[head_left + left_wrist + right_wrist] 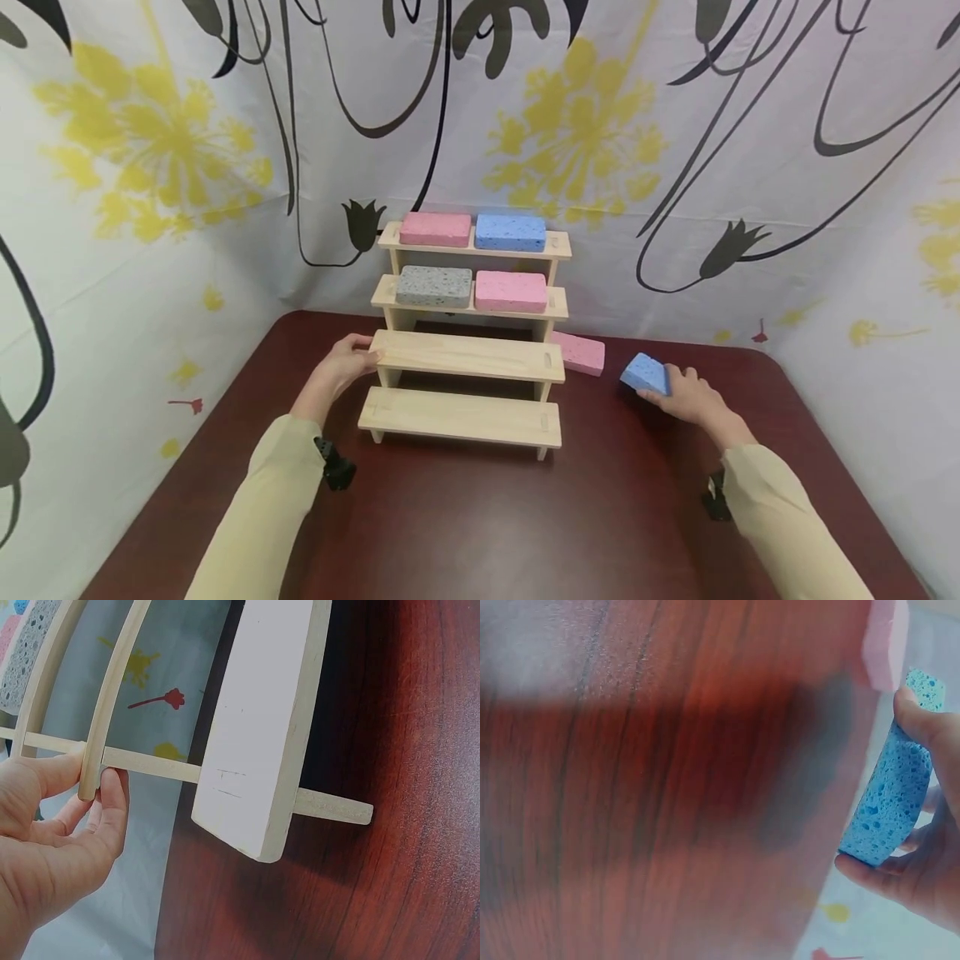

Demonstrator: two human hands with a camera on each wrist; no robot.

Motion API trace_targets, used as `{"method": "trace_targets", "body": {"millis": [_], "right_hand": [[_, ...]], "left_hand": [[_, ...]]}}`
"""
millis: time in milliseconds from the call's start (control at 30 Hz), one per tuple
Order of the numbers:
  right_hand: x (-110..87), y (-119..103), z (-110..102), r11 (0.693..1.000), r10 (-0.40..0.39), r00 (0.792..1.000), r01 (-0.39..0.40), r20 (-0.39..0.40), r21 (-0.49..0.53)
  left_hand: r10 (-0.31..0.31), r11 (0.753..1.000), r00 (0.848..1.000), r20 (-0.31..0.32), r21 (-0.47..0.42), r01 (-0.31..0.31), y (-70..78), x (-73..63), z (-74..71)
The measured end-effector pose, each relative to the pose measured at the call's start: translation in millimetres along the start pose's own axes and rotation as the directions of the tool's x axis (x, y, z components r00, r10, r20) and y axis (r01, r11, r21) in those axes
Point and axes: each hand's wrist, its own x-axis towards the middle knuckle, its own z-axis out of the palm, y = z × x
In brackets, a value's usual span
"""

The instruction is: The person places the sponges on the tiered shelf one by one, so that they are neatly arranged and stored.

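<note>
A pale wooden stepped rack (465, 354) with several tiers stands on the dark red table. My left hand (347, 364) pinches the left end of its second-lowest board; in the left wrist view, the thumb and fingers (112, 810) close on that board's edge. To the right of the rack, my right hand (692, 395) grips a blue sponge (645, 374) by its right side. Pores show on this blue sponge (892, 795) in the right wrist view, with the thumb and fingers around it. A pink sponge (581, 353) lies between the rack and my right hand.
A pink sponge (435, 229) and a blue sponge (511, 232) rest on the top tier. Below them sit a grey sponge (434, 287) and a pink sponge (512, 292). The lowest board (459, 416) is bare. Patterned cloth (525, 158) hangs behind the table (480, 525).
</note>
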Motion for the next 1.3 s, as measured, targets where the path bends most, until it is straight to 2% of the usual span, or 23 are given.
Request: {"method": "trace_targets", "body": {"millis": [200,333,400,467,500,533,600,667,700,733,767,800,833,867,967,1167,1300], "right_hand": [[-10.9,-10,-16,0.999,-0.028,0.999,0.030,-0.036,0.039],[-12.4,-26,-23,0.995,-0.065,0.990,0.075,-0.127,0.070],[-13.9,-37,-25,0.990,-0.092,0.973,0.112,-0.213,0.086],[-17.0,-49,-25,0.980,-0.140,0.938,0.177,-0.317,0.091],[-18.7,-55,-24,0.971,-0.181,0.907,0.227,-0.380,0.080],[-20.0,-62,-23,0.956,-0.230,0.866,0.286,-0.444,0.063],[-21.5,-77,-19,0.911,-0.346,0.755,0.412,-0.557,-0.006],[-21.0,-94,-16,0.848,-0.459,0.634,0.522,-0.623,-0.093],[-20.2,-103,-15,0.815,-0.504,0.581,0.564,-0.640,-0.130],[-19.7,-114,-15,0.786,-0.539,0.544,0.600,-0.642,-0.151],[-19.2,-125,-15,0.761,-0.569,0.521,0.627,-0.637,-0.166],[-18.4,-135,-14,0.744,-0.589,0.509,0.645,-0.627,-0.176],[-17.7,-146,-14,0.732,-0.606,0.509,0.658,-0.612,-0.178],[-17.0,-157,-13,0.727,-0.617,0.517,0.663,-0.594,-0.179],[-13.7,-184,-10,0.725,-0.640,0.552,0.663,-0.534,-0.184],[-5.3,-230,-4,0.768,-0.618,0.644,0.617,-0.452,-0.171],[1.8,-260,1,0.785,-0.608,0.679,0.593,-0.411,-0.182]], "left_hand": [[0.009,1.000,1.000,0.008,-0.011,-0.009,10.1,11.4,11.1],[0.006,1.000,1.000,0.001,-0.012,-0.006,10.5,15.0,13.9],[0.007,1.000,1.000,0.003,-0.017,-0.007,9.7,15.6,13.7],[0.006,1.000,1.000,0.007,-0.015,-0.006,8.4,16.0,12.7],[0.002,1.000,1.000,0.006,-0.010,-0.002,7.8,15.7,12.0],[-0.001,1.000,1.000,0.007,-0.008,0.001,7.3,15.0,10.9],[-0.006,1.000,1.000,0.006,-0.004,0.006,5.8,13.2,7.9],[-0.014,1.000,1.000,-0.003,-0.003,0.014,4.4,10.6,4.2],[-0.017,1.000,1.000,-0.009,0.001,0.017,3.7,9.1,2.0],[-0.016,1.000,1.000,-0.013,0.001,0.016,3.1,7.8,0.1],[-0.019,1.000,1.000,-0.020,-0.001,0.019,2.5,6.9,-1.6],[-0.021,1.000,0.999,-0.027,-0.001,0.021,1.9,6.3,-3.3],[-0.024,1.000,0.999,-0.033,-0.006,0.023,1.6,5.6,-4.6],[-0.022,1.000,0.999,-0.036,-0.003,0.022,1.2,5.0,-5.6],[-0.022,1.000,0.999,-0.039,-0.005,0.022,0.4,4.0,-6.4],[-0.011,1.000,1.000,-0.026,-0.005,0.011,1.1,1.4,-1.9],[-0.016,1.000,1.000,-0.023,-0.001,0.016,1.3,-1.9,0.7]]}}
